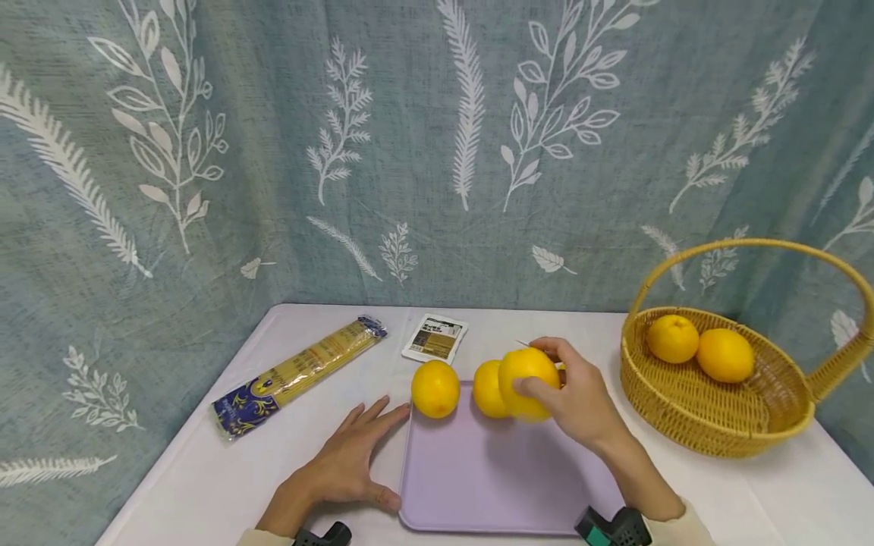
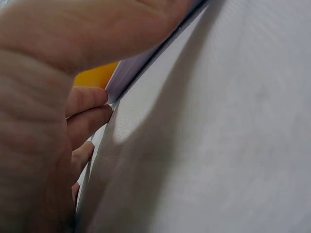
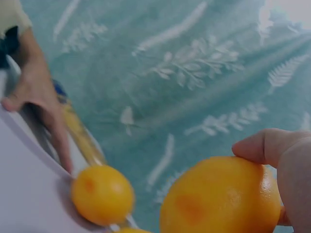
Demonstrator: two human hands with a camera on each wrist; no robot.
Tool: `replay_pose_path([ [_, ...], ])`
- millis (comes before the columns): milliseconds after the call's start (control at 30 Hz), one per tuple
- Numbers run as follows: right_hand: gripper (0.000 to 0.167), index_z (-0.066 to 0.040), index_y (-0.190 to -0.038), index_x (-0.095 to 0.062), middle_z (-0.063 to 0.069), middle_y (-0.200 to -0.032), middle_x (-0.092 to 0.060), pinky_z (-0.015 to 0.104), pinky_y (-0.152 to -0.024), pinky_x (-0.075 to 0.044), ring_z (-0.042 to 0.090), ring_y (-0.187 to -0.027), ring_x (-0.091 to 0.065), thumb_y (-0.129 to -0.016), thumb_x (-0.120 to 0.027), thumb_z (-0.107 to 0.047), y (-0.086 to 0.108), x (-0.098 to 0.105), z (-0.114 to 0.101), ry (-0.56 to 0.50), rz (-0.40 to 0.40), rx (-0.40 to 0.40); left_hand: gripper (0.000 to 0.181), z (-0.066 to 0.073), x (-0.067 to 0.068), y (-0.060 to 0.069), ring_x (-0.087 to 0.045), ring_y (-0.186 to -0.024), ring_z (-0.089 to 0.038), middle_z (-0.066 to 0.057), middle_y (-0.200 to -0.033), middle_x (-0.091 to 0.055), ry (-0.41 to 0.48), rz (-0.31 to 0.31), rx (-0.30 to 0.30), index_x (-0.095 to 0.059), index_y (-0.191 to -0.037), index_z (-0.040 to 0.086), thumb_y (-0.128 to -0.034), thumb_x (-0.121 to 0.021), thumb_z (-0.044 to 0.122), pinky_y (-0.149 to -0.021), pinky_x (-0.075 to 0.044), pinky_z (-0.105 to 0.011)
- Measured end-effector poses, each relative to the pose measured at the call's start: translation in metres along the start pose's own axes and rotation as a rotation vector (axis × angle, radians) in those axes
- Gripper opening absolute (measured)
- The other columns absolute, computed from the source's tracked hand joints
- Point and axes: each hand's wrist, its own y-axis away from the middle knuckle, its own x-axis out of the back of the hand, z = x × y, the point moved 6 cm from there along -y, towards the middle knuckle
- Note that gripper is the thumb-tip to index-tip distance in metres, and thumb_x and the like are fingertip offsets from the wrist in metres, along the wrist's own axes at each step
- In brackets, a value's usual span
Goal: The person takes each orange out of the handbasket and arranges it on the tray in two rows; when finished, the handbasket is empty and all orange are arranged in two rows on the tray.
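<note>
My right hand [image 1: 580, 398] grips an orange [image 1: 527, 379] between thumb and fingers, over the back part of a lilac tray [image 1: 505, 493]. In the right wrist view the same orange [image 3: 221, 199] fills the lower middle, with the thumb against its skin. One orange [image 1: 435, 389] sits at the tray's back left corner. Another orange [image 1: 488, 388] is partly hidden behind the held one, and a sliver of yellow shows past the fingers. My left hand [image 1: 351, 459] lies with spread fingers along the tray's left edge, its thumb touching the rim.
At the right stands a wicker basket [image 1: 703, 432] with a tall handle, holding two oranges [image 1: 725, 355]. Behind the left hand lies a long pack of spaghetti [image 1: 297, 375]. A small white and brown packet [image 1: 435, 339] is behind the tray. A patterned curtain [image 1: 423, 152] hangs at the back.
</note>
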Motion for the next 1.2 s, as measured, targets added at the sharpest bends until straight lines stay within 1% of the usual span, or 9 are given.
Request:
replay_pose_path([
  [133,0.051,-0.013,-0.131,-0.059,0.013,-0.121,-0.062,0.030,-0.073,-0.056,0.023,-0.085,-0.062,-0.084,-0.076,-0.024,0.004,-0.028,0.004,-0.035,-0.100,-0.045,0.131,0.000,0.000,0.001,-0.020,-0.154,-0.039,-0.010,-0.164,-0.034,0.000,-0.001,-0.007,-0.039,-0.157,0.020,-0.0478,-0.088,0.072,-0.126,-0.007,-0.063],
  [267,0.048,-0.016,-0.123,-0.064,0.006,-0.107,-0.066,0.031,-0.073,-0.054,0.022,-0.085,-0.060,-0.080,-0.080,-0.030,0.008,-0.054,0.009,-0.022,-0.184,-0.069,0.132,0.000,0.000,-0.001,-0.020,-0.154,-0.039,-0.009,-0.164,-0.034,0.000,0.006,-0.011,-0.038,-0.158,0.021,-0.0471,-0.089,0.072,-0.126,-0.006,-0.063],
  [367,0.051,-0.014,-0.121,-0.064,0.003,-0.101,-0.067,0.032,-0.075,-0.052,0.020,-0.087,-0.058,-0.079,-0.081,-0.038,0.011,-0.072,0.012,0.005,-0.250,-0.056,0.132,0.000,0.000,-0.001,-0.020,-0.154,-0.039,-0.009,-0.164,-0.034,0.004,0.006,-0.009,-0.039,-0.157,0.022,-0.0464,-0.089,0.072,-0.125,-0.007,-0.064],
  [533,0.053,-0.010,-0.120,-0.062,0.001,-0.100,-0.066,0.032,-0.077,-0.051,0.020,-0.089,-0.057,-0.083,-0.079,-0.044,0.018,-0.096,0.014,-0.011,-0.339,-0.009,0.132,-0.001,0.001,0.001,-0.021,-0.153,-0.040,-0.010,-0.163,-0.035,0.004,0.014,-0.027,-0.039,-0.157,0.020,-0.0465,-0.089,0.072,-0.125,-0.008,-0.064],
  [633,0.052,-0.009,-0.120,-0.062,-0.001,-0.099,-0.066,0.031,-0.076,-0.051,0.021,-0.090,-0.057,-0.086,-0.078,-0.045,0.022,-0.107,0.013,-0.014,-0.391,0.011,0.132,-0.001,0.002,0.001,-0.021,-0.153,-0.040,-0.011,-0.163,-0.035,-0.001,0.016,-0.033,-0.038,-0.157,0.020,-0.0469,-0.088,0.073,-0.125,-0.008,-0.064],
  [833,0.052,-0.007,-0.125,-0.062,-0.004,-0.101,-0.065,0.029,-0.079,-0.053,0.017,-0.091,-0.058,-0.091,-0.074,-0.045,0.030,-0.123,0.010,0.001,-0.466,0.022,0.133,-0.003,0.001,0.001,-0.019,-0.154,-0.040,-0.011,-0.165,-0.032,-0.005,0.004,0.004,-0.037,-0.158,0.023,-0.0462,-0.088,0.075,-0.125,-0.007,-0.064],
  [967,0.051,-0.005,-0.132,-0.060,0.000,-0.105,-0.064,0.029,-0.068,-0.060,0.016,-0.088,-0.062,-0.094,-0.073,-0.037,0.035,-0.132,0.012,-0.093,-0.519,-0.004,0.132,-0.003,0.000,0.001,-0.018,-0.154,-0.039,-0.009,-0.165,-0.032,-0.011,-0.008,0.029,-0.037,-0.158,0.025,-0.0468,-0.086,0.077,-0.126,-0.006,-0.063],
  [1067,0.052,-0.004,-0.136,-0.058,0.003,-0.109,-0.062,0.028,-0.062,-0.062,0.016,-0.086,-0.064,-0.094,-0.073,-0.031,0.039,-0.137,0.013,-0.165,-0.557,-0.022,0.132,-0.002,0.000,0.001,-0.019,-0.154,-0.038,-0.007,-0.164,-0.034,-0.012,-0.011,0.029,-0.038,-0.157,0.025,-0.0463,-0.087,0.076,-0.126,-0.006,-0.062],
  [1200,0.051,-0.005,-0.136,-0.059,0.000,-0.113,-0.064,0.023,-0.075,-0.059,0.013,-0.089,-0.063,-0.096,-0.072,-0.032,0.041,-0.142,0.013,-0.167,-0.555,0.026,0.133,-0.001,0.000,0.001,-0.021,-0.154,-0.038,-0.007,-0.163,-0.036,-0.016,-0.001,0.021,-0.040,-0.157,0.024,-0.0444,-0.089,0.074,-0.126,-0.007,-0.062],
])
